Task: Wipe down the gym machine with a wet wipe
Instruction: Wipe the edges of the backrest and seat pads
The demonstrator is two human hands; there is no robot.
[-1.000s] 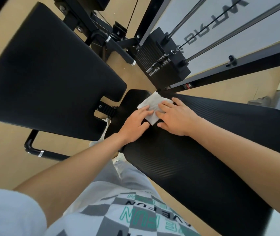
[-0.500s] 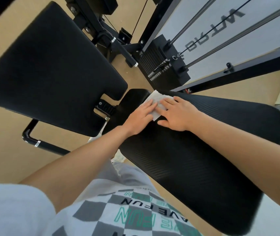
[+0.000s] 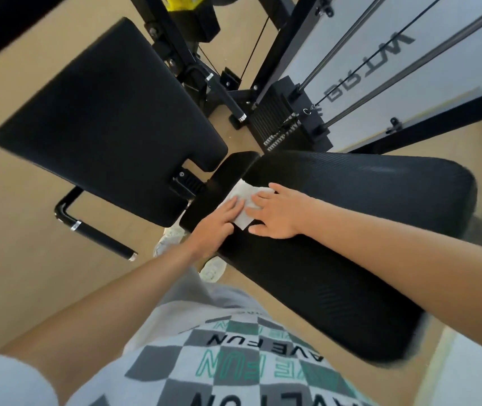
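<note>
A white wet wipe (image 3: 244, 200) lies flat on the narrow end of the black ribbed pad (image 3: 336, 230) of the gym machine. My left hand (image 3: 213, 227) presses on the wipe's left part with flat fingers. My right hand (image 3: 275, 215) presses on its right part, fingers spread. Both hands cover much of the wipe. A second black pad (image 3: 108, 121) stands to the left, apart from the hands.
The weight stack (image 3: 289, 124) with guide rods and a cable stands behind the pad. A black handle bar (image 3: 93, 232) sticks out low on the left. My white shoes (image 3: 172, 238) are on the tan floor under the pad.
Both hands have slid the wipe back along the pad toward me, away from its narrow tip. The view has pulled back and tilted, showing more of the machine.
</note>
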